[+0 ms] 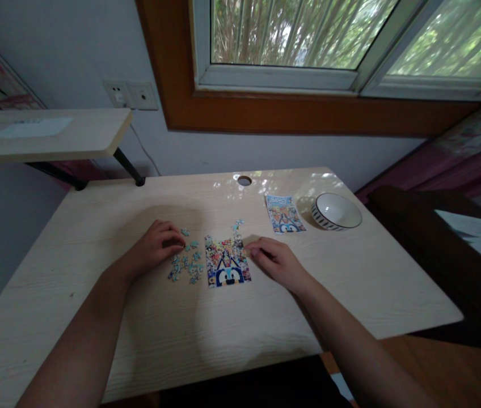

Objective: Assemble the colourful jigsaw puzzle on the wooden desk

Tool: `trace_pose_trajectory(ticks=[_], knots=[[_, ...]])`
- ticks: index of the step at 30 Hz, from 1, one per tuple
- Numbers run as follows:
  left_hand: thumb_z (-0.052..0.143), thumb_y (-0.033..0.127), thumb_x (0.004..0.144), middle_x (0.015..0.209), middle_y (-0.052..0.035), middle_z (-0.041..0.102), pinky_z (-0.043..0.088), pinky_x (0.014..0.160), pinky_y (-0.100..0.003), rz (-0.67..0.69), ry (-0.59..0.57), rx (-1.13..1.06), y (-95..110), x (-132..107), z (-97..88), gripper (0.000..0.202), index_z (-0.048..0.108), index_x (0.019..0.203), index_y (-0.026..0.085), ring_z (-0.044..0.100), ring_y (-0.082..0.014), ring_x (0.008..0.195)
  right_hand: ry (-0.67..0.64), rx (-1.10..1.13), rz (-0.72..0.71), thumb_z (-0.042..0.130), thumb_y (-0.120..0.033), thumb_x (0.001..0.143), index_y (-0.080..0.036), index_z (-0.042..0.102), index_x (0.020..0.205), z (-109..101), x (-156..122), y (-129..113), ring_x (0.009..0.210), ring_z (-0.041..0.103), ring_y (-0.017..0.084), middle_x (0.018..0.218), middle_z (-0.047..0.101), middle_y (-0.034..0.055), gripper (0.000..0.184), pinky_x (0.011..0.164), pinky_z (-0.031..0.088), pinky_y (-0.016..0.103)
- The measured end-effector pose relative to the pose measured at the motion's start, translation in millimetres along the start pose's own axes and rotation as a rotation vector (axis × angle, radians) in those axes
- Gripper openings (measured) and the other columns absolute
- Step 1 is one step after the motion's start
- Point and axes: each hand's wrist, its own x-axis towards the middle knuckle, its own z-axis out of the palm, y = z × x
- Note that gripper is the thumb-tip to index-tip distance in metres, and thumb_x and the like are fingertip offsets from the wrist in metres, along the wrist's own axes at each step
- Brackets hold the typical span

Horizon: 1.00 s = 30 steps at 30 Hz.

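A partly assembled colourful jigsaw puzzle (227, 262) lies in the middle of the pale wooden desk (96, 226). Several loose blue pieces (186, 266) are scattered just left of it. My left hand (155, 245) rests beside those pieces with its fingers curled, fingertips near one piece; whether it holds one is unclear. My right hand (274, 260) lies at the puzzle's right edge, fingers curled and touching the upper right side of the puzzle.
A printed reference picture (285, 213) lies beyond the puzzle, with a white striped bowl (336, 211) to its right. A cable hole (244, 180) sits near the desk's far edge. A raised shelf (53, 133) stands at the left. A dark chair (427, 226) is at the right.
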Motion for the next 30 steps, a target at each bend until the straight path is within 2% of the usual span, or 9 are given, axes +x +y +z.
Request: trace_pose_trajectory(ticks=[13,20,25,30], knots=[[0.067,0.04,0.096,0.107,-0.0036,0.07,0.041,0.102,-0.042,0.014,0.022,-0.026,-1,1,4.0,0.017,0.074,0.101,0.025,0.055,-0.0246,0.109,-0.015,-0.002,0.025,0.055,-0.025,0.102,-0.023,0.074,0.107,0,-1,1,0.086,0.069,0.017,0.097,0.075,0.0047,0.02,0.078,0.053,0.031],[0.065,0.038,0.095,0.099,-0.0036,0.07,0.046,0.095,-0.039,-0.026,0.005,-0.074,9,4,10.2,0.016,0.073,0.096,0.024,0.056,-0.0242,0.104,-0.009,0.001,0.011,0.055,-0.025,0.102,-0.024,0.074,0.108,0,-1,1,0.086,0.069,0.017,0.097,0.075,0.0048,0.02,0.078,0.053,0.031],[0.066,0.042,0.093,0.099,-0.0036,0.069,0.048,0.09,-0.037,-0.11,0.021,-0.116,14,2,11.3,0.019,0.073,0.095,0.025,0.059,-0.0233,0.1,-0.022,0.004,0.022,0.055,-0.024,0.102,-0.024,0.074,0.108,0,-2,1,0.085,0.068,0.017,0.097,0.074,0.0045,0.019,0.077,0.052,0.031],[0.067,0.041,0.088,0.097,-0.0048,0.068,0.05,0.08,-0.035,-0.29,0.122,-0.18,23,5,14.1,0.021,0.075,0.096,0.023,0.063,-0.0215,0.088,-0.039,0.013,0.027,0.055,-0.025,0.102,-0.023,0.074,0.109,1,-3,2,0.087,0.068,0.017,0.097,0.074,0.0045,0.021,0.079,0.052,0.031]])
